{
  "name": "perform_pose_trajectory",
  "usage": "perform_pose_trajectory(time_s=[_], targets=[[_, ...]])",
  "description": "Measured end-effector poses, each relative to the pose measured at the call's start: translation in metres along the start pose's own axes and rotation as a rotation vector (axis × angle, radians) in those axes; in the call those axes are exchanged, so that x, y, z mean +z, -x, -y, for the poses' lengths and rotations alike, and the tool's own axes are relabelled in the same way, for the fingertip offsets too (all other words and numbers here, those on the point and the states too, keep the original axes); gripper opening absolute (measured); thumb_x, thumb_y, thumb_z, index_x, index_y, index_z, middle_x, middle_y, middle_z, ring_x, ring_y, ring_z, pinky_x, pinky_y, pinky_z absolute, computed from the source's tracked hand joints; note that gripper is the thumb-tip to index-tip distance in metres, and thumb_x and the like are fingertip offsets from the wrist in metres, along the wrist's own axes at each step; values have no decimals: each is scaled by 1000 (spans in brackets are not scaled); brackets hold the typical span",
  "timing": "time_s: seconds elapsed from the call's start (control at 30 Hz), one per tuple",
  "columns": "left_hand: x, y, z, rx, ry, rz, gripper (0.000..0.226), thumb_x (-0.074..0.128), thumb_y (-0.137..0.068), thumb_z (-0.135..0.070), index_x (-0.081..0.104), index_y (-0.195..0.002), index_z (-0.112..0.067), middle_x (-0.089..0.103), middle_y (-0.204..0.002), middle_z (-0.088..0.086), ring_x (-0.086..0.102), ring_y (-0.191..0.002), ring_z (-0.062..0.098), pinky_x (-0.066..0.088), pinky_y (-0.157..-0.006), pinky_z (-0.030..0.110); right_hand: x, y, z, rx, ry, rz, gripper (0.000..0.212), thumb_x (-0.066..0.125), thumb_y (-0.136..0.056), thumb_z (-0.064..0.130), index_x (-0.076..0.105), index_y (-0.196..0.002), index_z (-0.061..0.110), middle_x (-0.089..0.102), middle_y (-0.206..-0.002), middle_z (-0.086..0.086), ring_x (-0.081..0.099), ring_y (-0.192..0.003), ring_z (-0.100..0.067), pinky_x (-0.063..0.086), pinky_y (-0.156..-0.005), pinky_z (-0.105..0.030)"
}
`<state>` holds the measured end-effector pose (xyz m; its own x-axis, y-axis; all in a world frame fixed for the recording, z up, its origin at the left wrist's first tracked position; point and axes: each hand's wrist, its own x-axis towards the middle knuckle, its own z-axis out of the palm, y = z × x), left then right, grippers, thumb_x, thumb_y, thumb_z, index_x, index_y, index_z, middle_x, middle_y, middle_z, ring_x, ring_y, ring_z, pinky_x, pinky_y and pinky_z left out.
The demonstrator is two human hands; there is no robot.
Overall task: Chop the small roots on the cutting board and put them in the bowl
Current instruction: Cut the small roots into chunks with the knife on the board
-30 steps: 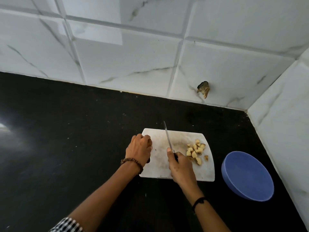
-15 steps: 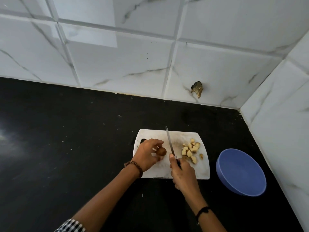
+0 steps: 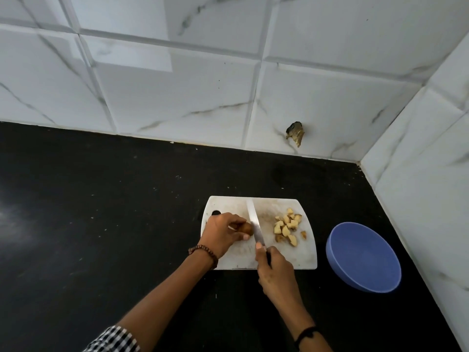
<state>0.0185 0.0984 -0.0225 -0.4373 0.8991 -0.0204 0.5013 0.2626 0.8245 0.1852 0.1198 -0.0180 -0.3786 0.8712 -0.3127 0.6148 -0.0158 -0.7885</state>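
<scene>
Two hands are at work over the cutting board (image 3: 305,259). Your left fingers (image 3: 236,221) and thumb are curled round one whole brown root (image 3: 247,228) and pin it down on the board's left half, just right of the hang hole. Your left hand (image 3: 220,235) covers much of that half, and a beaded bracelet (image 3: 204,251) sits at the wrist over the board's near-left corner. Your right hand (image 3: 275,269) is at the board's near edge, closed round the handle of a knife (image 3: 255,224). One fingertip rests at the base of the blade, and the handle is mostly hidden in the grip. The blade runs across the middle of the board towards its far edge, close against the root's right side. I cannot tell whether the edge has entered the root. A heap of chopped pieces (image 3: 286,227), pale yellow with some brown skin, lies on the board's right half. A blue bowl (image 3: 363,257) stands to the right of the board, apart from it, on the black counter (image 3: 101,224). White marbled wall tiles (image 3: 177,85) rise beyond the board's far edge, and one tile has a broken hole (image 3: 295,133).
</scene>
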Motion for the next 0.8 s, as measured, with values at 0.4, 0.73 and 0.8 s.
perform_pose_trajectory(time_s=[0.4, 0.73, 0.8], targets=[[-4, 2, 5, 14, 31, 7, 31, 76, -79, -26, 71, -109, -19, 69, -102, -4, 61, -94, 5, 48, -89, 18, -2, 6, 21, -9, 164, -18, 37, 41, -101, 53, 56, -99, 19, 63, -90, -1, 62, -75, -12, 42, -58, -23], [6, 14, 12, 8, 82, -72, 38, 74, -80, -25, 67, -117, -18, 67, -109, -6, 62, -96, 3, 49, -93, 19, 1, 18, 24, 18, 150, 8, 43, 40, -102, 52, 62, -100, 15, 64, -91, -1, 59, -76, -7, 41, -58, -21], [5, 15, 10, -7, 83, -74, 38, 75, -80, -24, 68, -116, -17, 67, -109, -5, 63, -97, 4, 49, -93, 19, 4, 20, 25, 13, 172, 21, 41, 39, -102, 52, 58, -98, 16, 63, -88, -3, 60, -72, -11, 41, -56, -23]])
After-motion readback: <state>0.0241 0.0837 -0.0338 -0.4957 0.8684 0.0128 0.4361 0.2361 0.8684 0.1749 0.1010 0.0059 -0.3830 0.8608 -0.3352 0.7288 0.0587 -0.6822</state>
